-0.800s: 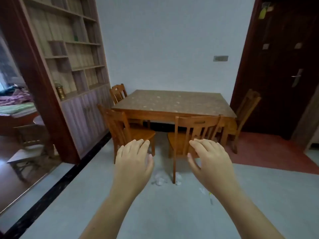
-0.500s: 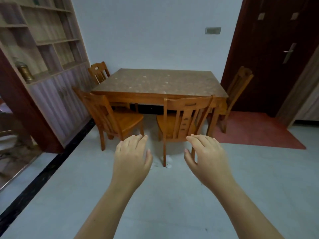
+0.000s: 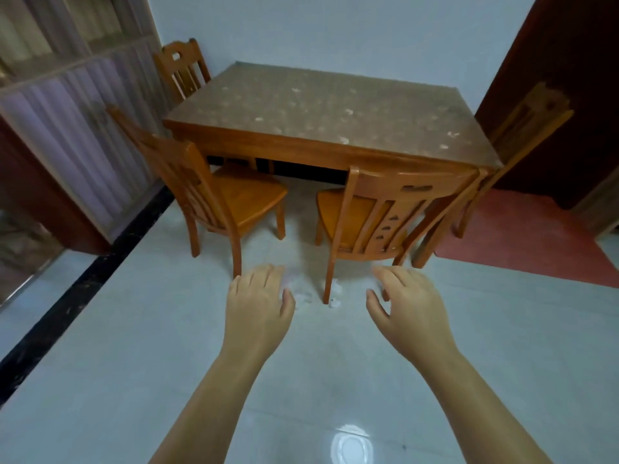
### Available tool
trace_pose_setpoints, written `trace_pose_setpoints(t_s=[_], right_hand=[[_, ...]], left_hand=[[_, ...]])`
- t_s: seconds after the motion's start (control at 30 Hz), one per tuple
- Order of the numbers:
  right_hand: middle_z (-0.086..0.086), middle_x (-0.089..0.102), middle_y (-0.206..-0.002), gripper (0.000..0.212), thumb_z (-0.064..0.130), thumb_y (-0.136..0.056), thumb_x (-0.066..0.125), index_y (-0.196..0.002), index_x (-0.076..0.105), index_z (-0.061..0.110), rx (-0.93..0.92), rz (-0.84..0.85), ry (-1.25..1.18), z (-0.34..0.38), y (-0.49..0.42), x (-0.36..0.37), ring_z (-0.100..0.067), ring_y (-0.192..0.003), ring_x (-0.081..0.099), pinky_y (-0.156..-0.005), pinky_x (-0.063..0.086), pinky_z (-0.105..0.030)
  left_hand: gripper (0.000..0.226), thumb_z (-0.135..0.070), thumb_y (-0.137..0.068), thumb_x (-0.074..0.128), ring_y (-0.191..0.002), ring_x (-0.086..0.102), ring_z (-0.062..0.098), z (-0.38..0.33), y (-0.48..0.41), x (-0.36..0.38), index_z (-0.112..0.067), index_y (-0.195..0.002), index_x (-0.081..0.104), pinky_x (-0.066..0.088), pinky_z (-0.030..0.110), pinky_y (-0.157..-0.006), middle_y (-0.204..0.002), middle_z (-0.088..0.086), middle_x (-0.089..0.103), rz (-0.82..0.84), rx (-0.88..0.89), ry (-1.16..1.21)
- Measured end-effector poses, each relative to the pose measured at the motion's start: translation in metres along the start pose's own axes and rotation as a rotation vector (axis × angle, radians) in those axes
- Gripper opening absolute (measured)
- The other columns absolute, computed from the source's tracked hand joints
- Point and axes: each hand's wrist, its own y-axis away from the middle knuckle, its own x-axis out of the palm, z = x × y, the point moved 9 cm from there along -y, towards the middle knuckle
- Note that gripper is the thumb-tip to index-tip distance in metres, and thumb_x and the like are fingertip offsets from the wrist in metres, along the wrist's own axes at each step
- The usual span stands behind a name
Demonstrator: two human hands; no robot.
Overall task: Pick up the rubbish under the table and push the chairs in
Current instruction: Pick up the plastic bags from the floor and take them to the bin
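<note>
Camera is nearer the table than in the earlier frames and tipped further down, so the furniture fills more of the view; both hands stay stretched forward, palms down.

Pale grey floor [image 3: 134,380] takes up the lower half, with a black strip [image 3: 83,286] running along its left side and a bright light reflection [image 3: 350,447] near the bottom edge. White wall [image 3: 335,28] behind. Striped cabinet [image 3: 83,112] at left, dark door [image 3: 569,61] at right, red floor patch [image 3: 522,242] in front of the door.

Wooden table [image 3: 318,105] stands centre, against the wall, its speckled brown surface bare.

Four wooden chairs. Near left chair [image 3: 234,202] is pulled out and angled, back toward the cabinet, seat clear of the surface edge. Near right chair [image 3: 378,222] is pulled out too, back toward the camera, seat mostly outside the edge. Far left chair [image 3: 181,68] sits close against the left side. Side chair [image 3: 529,122] stands just beside the right side, blurred.

Left hand [image 3: 258,306] hovers over the floor, fingers relaxed and slightly spread, grip wide, holding nothing. Right hand [image 3: 412,306] likewise, thumb out, grip wide, holding nothing.

Rubbish [image 3: 335,291]: small white crumpled bits on the floor at the foot of the near right chair's rear left leg, between the two hands in view, in front of the table, not touched by either hand. Too blurred to tell what the bits are.
</note>
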Motion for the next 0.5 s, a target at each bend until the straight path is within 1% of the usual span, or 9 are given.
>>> trace_pose_setpoints(t_s=[0.1,0.2,0.33,0.43,0.5], right_hand=[[-0.008,0.07,-0.09,0.035,0.028,-0.079,0.045,-0.096,0.066,0.006,-0.012,0.034,-0.025,-0.007,-0.029,0.038,-0.026,-0.083,0.065,-0.074,0.052,-0.036],[-0.009,0.07,-0.085,0.027,0.022,-0.075,0.055,-0.092,0.066,0.005,-0.019,0.059,-0.074,-0.019,-0.064,0.084,-0.028,-0.08,0.065,-0.071,0.052,-0.037],[-0.01,0.069,-0.087,0.037,0.029,-0.078,0.044,-0.095,0.066,0.005,-0.051,0.13,-0.161,-0.033,-0.113,0.156,-0.029,-0.08,0.065,-0.073,0.052,-0.037],[-0.007,0.069,-0.085,0.035,0.029,-0.077,0.043,-0.095,0.065,0.008,-0.065,0.194,-0.213,-0.043,-0.147,0.21,-0.027,-0.079,0.063,-0.073,0.053,-0.038],[-0.005,0.067,-0.079,0.031,0.027,-0.077,0.045,-0.093,0.065,0.009,-0.066,0.22,-0.24,-0.052,-0.164,0.248,-0.025,-0.073,0.062,-0.07,0.052,-0.037]], left_hand=[[0.042,-0.027,-0.079,0.039,-0.083,0.064,0.028,0.014,-0.026,0.033,-0.005,-0.103,0.065,0.05,0.037,-0.074,-0.094,0.01,0.069,0.038,-0.007,0.007],[0.039,-0.024,-0.078,0.041,-0.081,0.065,0.027,0.03,-0.055,0.067,-0.005,-0.101,0.066,0.05,0.035,-0.073,-0.091,0.009,0.069,0.052,-0.012,0.017],[0.039,-0.022,-0.077,0.041,-0.084,0.066,0.029,0.06,-0.094,0.122,-0.002,-0.099,0.067,0.05,0.037,-0.076,-0.093,0.012,0.069,0.088,-0.075,0.01],[0.04,-0.022,-0.078,0.041,-0.086,0.066,0.029,0.081,-0.122,0.168,0.0,-0.099,0.067,0.051,0.039,-0.078,-0.094,0.013,0.07,0.118,-0.109,0.02],[0.041,-0.022,-0.078,0.04,-0.088,0.066,0.03,0.1,-0.136,0.2,-0.001,-0.099,0.067,0.05,0.04,-0.08,-0.094,0.013,0.07,0.14,-0.141,0.026]])
